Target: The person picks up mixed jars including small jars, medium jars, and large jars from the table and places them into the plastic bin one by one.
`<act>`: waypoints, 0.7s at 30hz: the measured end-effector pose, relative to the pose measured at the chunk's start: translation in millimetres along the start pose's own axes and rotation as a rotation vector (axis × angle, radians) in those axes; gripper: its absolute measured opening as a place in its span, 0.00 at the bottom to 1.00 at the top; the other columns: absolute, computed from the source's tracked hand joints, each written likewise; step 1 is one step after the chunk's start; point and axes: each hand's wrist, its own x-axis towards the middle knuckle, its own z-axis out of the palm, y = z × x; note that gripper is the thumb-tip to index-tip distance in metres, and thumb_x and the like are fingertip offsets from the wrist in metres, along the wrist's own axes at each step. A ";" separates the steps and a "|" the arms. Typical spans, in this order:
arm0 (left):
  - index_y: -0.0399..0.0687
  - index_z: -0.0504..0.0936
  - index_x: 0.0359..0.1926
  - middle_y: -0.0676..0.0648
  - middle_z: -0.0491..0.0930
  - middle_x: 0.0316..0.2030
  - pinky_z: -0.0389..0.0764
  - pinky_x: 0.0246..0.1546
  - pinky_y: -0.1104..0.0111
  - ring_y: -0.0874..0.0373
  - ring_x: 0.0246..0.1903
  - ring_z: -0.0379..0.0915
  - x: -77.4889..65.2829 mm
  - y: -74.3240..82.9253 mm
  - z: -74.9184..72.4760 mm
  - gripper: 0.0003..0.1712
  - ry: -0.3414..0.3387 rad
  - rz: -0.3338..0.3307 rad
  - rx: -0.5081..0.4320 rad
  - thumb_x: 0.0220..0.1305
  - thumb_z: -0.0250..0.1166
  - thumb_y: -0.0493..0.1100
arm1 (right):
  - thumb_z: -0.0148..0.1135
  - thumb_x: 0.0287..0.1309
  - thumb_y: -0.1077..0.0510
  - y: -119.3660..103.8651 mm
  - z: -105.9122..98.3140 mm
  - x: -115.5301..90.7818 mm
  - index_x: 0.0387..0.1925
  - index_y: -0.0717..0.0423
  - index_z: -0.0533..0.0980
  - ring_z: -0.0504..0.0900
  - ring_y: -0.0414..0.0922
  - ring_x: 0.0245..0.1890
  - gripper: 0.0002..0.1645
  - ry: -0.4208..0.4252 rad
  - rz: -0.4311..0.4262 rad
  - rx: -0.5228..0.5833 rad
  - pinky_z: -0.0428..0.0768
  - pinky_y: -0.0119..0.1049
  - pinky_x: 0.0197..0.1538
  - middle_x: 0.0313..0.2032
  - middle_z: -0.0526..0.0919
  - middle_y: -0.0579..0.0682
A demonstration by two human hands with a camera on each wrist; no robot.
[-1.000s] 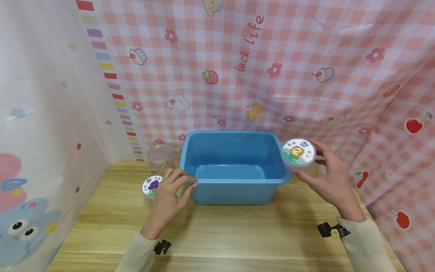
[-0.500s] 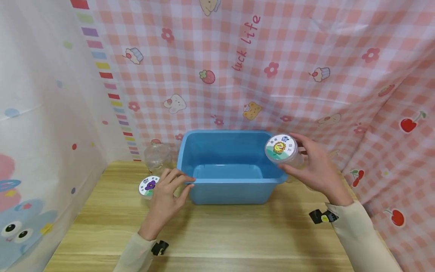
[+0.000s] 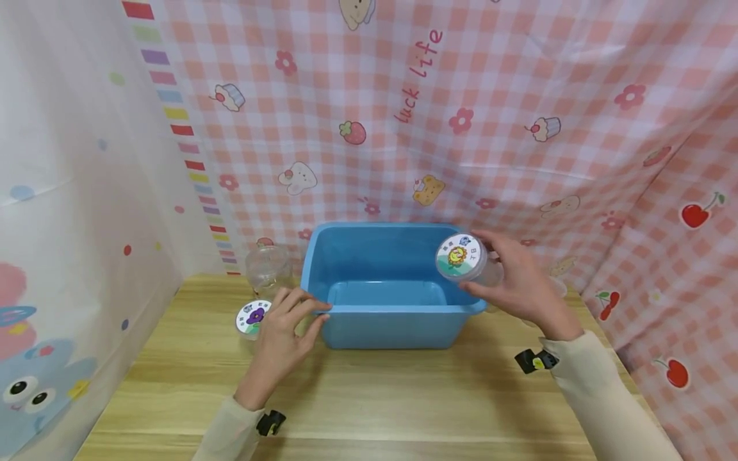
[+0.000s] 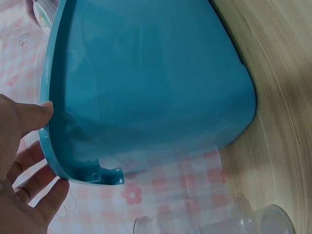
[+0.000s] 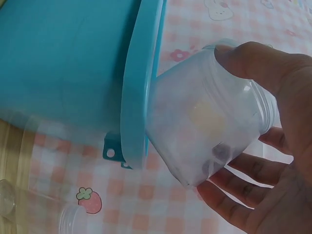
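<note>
My right hand [image 3: 519, 275] holds a clear plastic jar [image 3: 461, 256] by its sides, tilted, above the right end of a blue plastic bin [image 3: 389, 328]. The jar's lid carries a sunflower label. In the right wrist view, thumb and fingers wrap the clear jar [image 5: 195, 117], with a few blurred pale and dark patches showing through its wall. My left hand [image 3: 285, 333] pinches the bin's rim at the near left corner. Seen from the left wrist, the thumb lies over the rim and the other fingers of that hand [image 4: 24, 165] reach around its outside.
Left of the bin stands a second jar [image 3: 252, 318] with a purple-flower lid, partly behind my left hand. A clear jar [image 3: 269, 266] is behind it. Another clear container [image 3: 557, 286] shows past my right hand. A checked cloth [image 3: 369, 166] hangs close behind the bin.
My right hand has moved left with the sunflower jar, from beside the bin to over its right end, tilting the jar more. My left hand has kept its place on the rim.
</note>
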 end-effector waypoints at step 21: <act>0.52 0.89 0.38 0.53 0.82 0.36 0.72 0.39 0.68 0.56 0.40 0.70 -0.6 -1.0 2.9 0.09 0.037 0.031 0.010 0.56 0.78 0.37 | 0.81 0.47 0.37 -1.6 8.3 -8.4 0.71 0.52 0.69 0.71 0.59 0.66 0.54 -0.052 0.012 -0.077 0.71 0.66 0.64 0.68 0.74 0.58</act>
